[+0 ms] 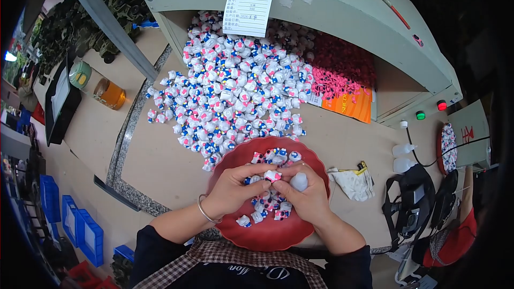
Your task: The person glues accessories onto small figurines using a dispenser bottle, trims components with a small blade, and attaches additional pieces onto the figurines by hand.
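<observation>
Above a red scalloped bowl [300, 237], a small white and pink figurine [272, 176] sits between the fingertips of both hands. My left hand [235, 186] is closed, pinching it from the left. My right hand [309, 199] is closed around a small whitish bottle [299, 182], and its thumb and fingers also reach the figurine. Several similar figurines [258, 216] with blue and pink parts lie in the bowl under the hands. Just beyond the bowl spreads a large heap of white, blue and pink figurines [235, 85].
A grey-green cabinet [342, 0] with a paper label [249, 9] arches over the heap. Inside lie small pink parts [340, 77]. At right are a white cloth [353, 183] and plastic bottles [402, 158]; at left, a drink bottle [101, 86].
</observation>
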A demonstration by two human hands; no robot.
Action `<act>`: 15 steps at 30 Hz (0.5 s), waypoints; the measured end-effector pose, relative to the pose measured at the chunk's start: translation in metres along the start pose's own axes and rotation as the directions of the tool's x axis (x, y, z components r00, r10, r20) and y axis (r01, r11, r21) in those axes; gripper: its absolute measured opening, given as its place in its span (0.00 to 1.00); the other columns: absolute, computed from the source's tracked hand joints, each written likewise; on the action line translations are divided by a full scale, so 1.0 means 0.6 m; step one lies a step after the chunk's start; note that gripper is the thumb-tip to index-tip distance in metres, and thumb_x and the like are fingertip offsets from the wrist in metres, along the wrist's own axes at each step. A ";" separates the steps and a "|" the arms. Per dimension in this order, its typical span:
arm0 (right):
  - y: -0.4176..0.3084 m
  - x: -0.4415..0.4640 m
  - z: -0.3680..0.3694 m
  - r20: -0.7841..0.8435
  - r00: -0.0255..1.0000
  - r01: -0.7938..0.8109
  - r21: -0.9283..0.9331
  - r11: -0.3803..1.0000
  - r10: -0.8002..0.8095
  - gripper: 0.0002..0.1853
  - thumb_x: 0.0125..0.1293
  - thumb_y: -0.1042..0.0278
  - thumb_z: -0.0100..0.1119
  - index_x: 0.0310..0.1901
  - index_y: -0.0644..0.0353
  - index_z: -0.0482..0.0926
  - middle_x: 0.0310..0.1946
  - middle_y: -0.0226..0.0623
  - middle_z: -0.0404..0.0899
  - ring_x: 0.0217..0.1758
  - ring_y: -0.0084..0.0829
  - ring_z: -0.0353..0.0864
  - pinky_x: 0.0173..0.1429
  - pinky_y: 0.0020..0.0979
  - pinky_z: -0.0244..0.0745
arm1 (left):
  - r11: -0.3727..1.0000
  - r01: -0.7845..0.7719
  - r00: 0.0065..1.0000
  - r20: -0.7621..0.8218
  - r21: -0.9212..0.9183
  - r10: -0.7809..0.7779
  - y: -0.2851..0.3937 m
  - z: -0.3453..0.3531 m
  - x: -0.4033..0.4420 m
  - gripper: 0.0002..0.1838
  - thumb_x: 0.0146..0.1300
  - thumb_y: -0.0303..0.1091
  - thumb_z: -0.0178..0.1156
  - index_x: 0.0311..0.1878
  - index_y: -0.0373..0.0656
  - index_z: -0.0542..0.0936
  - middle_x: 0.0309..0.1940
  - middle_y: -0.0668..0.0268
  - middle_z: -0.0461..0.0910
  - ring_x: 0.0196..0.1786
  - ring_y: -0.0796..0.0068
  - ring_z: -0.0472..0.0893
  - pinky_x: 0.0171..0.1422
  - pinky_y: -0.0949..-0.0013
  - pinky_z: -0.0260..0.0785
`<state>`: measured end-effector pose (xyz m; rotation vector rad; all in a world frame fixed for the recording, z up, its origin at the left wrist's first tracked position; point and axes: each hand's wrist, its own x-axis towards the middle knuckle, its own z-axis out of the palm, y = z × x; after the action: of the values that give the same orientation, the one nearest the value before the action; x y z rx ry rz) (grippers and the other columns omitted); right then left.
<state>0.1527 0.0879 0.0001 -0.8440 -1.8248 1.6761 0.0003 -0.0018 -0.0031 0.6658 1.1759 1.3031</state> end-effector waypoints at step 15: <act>-0.019 -0.010 -0.061 -0.093 0.994 -0.044 0.201 0.979 0.064 0.21 0.59 0.82 0.52 0.53 0.61 0.60 0.34 0.33 0.71 0.36 0.19 0.72 0.38 0.20 0.70 | 0.897 -0.325 0.944 0.155 0.299 0.290 -0.016 0.002 0.007 0.25 0.57 0.19 0.53 0.60 0.41 0.67 0.46 0.67 0.68 0.49 0.79 0.69 0.49 0.76 0.65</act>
<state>0.1825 0.1072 0.0156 -0.8808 -1.5510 1.7827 0.0042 0.0005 -0.0128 1.1876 1.2407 1.3272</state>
